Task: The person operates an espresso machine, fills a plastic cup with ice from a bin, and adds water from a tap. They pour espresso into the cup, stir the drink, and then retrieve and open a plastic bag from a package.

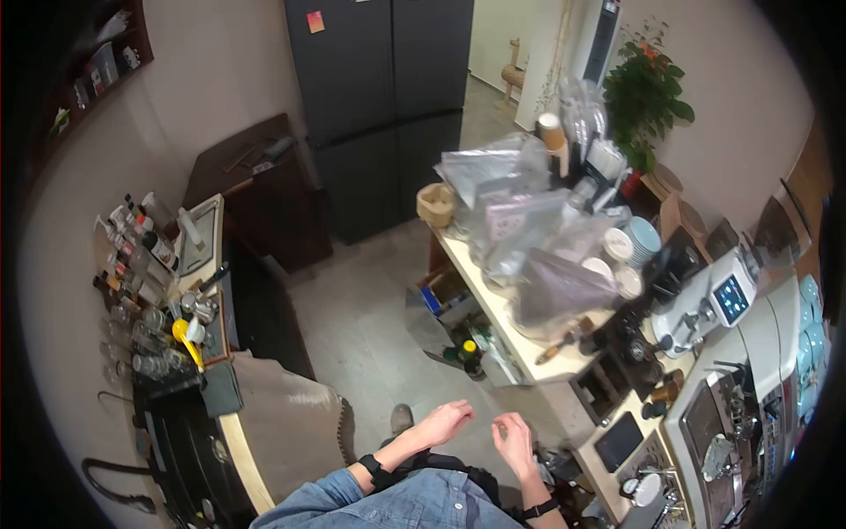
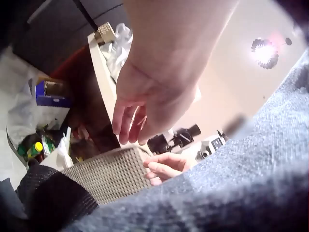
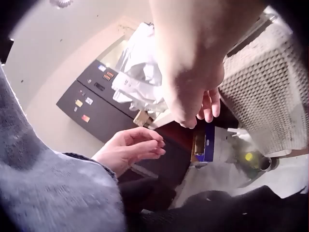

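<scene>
In the head view both hands hang in front of the blue denim shirt, apart from each other and holding nothing. The left hand (image 1: 445, 423) has its fingers loosely bent and turned toward the right hand (image 1: 514, 443), whose fingers are also relaxed. In the left wrist view the left hand (image 2: 149, 101) lets its fingers droop, with the right hand (image 2: 168, 166) below it. The right wrist view has the right hand (image 3: 195, 99) at upper centre and the left hand (image 3: 133, 151) lower left, touching no object.
A counter (image 1: 476, 291) at right bears plastic bags (image 1: 564, 291), cups and a coffee machine (image 1: 718, 300). Bottles and glasses crowd the left worktop (image 1: 233, 432). A dark fridge (image 1: 379, 115) stands at the back. Beneath the right counter is a yellow-capped bottle (image 1: 469, 349). Grey floor (image 1: 361, 309) lies between.
</scene>
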`<state>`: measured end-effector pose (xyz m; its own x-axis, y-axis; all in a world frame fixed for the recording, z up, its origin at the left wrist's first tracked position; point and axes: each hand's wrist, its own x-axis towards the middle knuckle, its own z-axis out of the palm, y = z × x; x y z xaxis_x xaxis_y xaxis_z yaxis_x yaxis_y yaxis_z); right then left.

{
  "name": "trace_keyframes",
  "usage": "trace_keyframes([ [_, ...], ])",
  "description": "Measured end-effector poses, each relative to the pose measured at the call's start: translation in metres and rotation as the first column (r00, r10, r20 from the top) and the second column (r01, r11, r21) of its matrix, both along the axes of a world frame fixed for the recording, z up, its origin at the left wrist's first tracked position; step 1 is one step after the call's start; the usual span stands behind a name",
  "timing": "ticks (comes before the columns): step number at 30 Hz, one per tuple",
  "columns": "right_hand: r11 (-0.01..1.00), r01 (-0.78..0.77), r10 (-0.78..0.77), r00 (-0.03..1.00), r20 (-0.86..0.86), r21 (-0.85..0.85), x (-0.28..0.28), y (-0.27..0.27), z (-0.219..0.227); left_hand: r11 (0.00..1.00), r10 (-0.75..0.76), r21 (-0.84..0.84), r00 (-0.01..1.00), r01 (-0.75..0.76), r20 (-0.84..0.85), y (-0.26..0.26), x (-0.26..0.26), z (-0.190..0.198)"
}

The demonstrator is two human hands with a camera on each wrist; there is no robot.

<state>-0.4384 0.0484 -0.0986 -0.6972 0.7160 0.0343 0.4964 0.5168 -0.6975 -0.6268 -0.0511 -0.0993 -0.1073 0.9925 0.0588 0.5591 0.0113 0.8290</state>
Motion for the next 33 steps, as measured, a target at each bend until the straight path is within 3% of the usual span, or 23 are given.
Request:
trace_keyframes([
  [2, 0.994, -0.111, 0.111, 0.992, 0.061, -0.003, -0.052, -0.003, -0.008, 0.999, 0.051, 0.004, 0.997, -0.051, -0.062, -0.016, -0.054, 0.001],
  [5, 0.956, -0.288, 0.294, 0.944, 0.147, -0.063, -0.117, 0.007, -0.013, 0.935, 0.275, -0.192, 0.951, -0.298, -0.141, -0.041, -0.123, 0.016],
  [8, 0.900, -0.426, 0.435, 0.879, 0.194, -0.089, -0.182, 0.009, -0.023, 0.816, 0.540, -0.222, 0.841, -0.533, -0.035, -0.068, -0.173, 0.025],
  [12, 0.859, -0.487, 0.512, 0.806, 0.298, -0.160, -0.233, 0.021, -0.026, 0.712, 0.655, -0.348, 0.755, -0.609, 0.020, -0.085, -0.205, 0.017],
  [15, 0.847, -0.484, 0.531, 0.748, 0.397, -0.222, -0.261, 0.035, -0.041, 0.747, 0.566, -0.393, 0.823, -0.537, -0.047, -0.082, -0.220, -0.003],
  [20, 0.826, -0.494, 0.557, 0.650, 0.516, -0.270, -0.303, 0.068, -0.089, 0.787, 0.425, -0.497, 0.905, -0.366, 0.005, -0.055, -0.268, -0.016],
  [26, 0.846, -0.440, 0.534, 0.694, 0.483, -0.302, -0.388, 0.125, -0.117, 0.789, 0.296, -0.501, 0.935, -0.355, -0.196, 0.009, -0.376, -0.005],
  [27, 0.850, -0.417, 0.526, 0.703, 0.478, -0.323, -0.406, 0.133, -0.098, 0.784, 0.276, -0.508, 0.934, -0.356, -0.228, 0.020, -0.393, 0.002],
  [33, 0.859, -0.438, 0.506, 0.807, 0.304, -0.266, -0.508, 0.170, -0.105, 0.810, 0.217, -0.484, 0.936, -0.331, -0.276, 0.092, -0.497, 0.025],
])
